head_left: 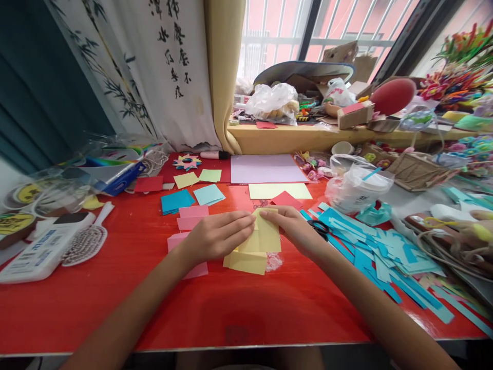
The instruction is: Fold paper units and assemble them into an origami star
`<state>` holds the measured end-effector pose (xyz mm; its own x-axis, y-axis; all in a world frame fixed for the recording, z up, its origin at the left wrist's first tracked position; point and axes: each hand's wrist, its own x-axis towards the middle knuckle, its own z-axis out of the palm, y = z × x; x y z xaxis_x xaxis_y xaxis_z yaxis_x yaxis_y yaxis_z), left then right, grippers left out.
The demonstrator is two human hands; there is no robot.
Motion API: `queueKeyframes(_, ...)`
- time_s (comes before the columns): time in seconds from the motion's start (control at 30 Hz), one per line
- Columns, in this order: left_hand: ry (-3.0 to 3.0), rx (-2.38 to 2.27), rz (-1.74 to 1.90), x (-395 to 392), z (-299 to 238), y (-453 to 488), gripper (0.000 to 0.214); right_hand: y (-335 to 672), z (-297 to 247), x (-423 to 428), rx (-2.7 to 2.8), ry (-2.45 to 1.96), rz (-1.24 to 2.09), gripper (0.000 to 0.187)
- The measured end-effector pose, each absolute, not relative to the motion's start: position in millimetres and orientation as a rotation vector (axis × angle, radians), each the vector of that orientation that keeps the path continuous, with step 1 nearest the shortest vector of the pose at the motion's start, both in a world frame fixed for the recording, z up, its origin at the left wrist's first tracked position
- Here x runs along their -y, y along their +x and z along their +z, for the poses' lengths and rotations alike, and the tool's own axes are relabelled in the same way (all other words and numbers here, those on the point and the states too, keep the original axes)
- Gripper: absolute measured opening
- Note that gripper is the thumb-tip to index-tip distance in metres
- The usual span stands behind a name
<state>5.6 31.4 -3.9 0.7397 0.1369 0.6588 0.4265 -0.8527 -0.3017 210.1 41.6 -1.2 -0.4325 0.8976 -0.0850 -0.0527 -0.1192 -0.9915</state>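
Observation:
A creased pale yellow paper square [269, 235] is held up over the table between my two hands. My right hand [296, 226] pinches its top right corner, thumb on the near face. My left hand [225, 234] is closed on its left edge, fingers side by side; its thumb is hidden. More yellow paper pieces [246, 263] lie flat just below. Beside and partly under my left hand are pink paper pieces [192, 211]. Farther off lie blue squares [176, 202], light blue squares [209, 195] and a red paper piece [286, 199].
Cut blue paper strips [377, 246] spread over the right side, next to black-handled scissors [319, 229]. A white plastic tub [360, 187] stands behind them. At left lie a hairbrush [87, 244] and a white bottle [46, 252]. A folded paper star [187, 162] sits at the back.

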Motion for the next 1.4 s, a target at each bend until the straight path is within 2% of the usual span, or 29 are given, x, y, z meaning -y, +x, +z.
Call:
queueKeyframes(0.37,-2.563,0.458,-0.967,-34,-9,7,0.021,211,-5,-44,1.464,-0.924,1.668,0.025)
queueKeyframes(0.6,-2.639,0.547,-0.999,-36,-14,6,0.023,210,-1,-39,1.469,-0.943,1.648,0.018)
queueKeyframes(0.7,-2.63,0.549,-1.032,-34,-14,10,0.019,207,-2,-38,1.418,-0.972,1.656,0.016)
queueKeyframes(0.8,-2.683,0.782,-1.206,-31,-12,18,0.008,206,-5,-38,1.463,-0.992,1.552,0.015)
queueKeyframes(0.93,-2.751,1.454,-1.529,-27,-10,28,0.009,206,-7,-39,1.643,-1.02,1.258,0.041)
queueKeyframes(1.03,-2.867,1.772,-1.667,-26,-9,32,0.014,207,-8,-39,1.738,-1.009,1.154,0.048)
queueKeyframes(1.4,-2.904,1.892,-1.92,-26,-11,34,0.015,204,-22,-44,1.878,-0.987,1.095,0.053)
